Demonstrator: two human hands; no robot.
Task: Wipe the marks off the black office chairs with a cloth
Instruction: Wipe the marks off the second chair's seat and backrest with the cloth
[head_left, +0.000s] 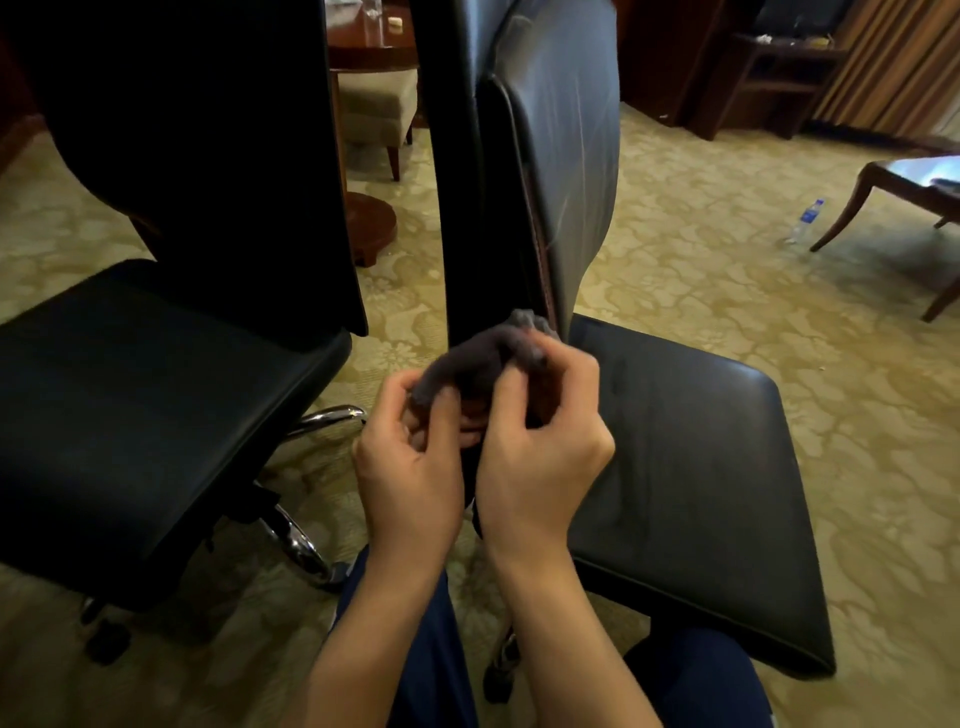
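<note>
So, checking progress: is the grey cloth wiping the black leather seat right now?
No, both hands hold the bunched grey cloth above it.

The cloth looks soft, fuzzy and matt. The right chair is smooth leather with a slight sheen; the left chair's legs are shiny chrome metal.
</note>
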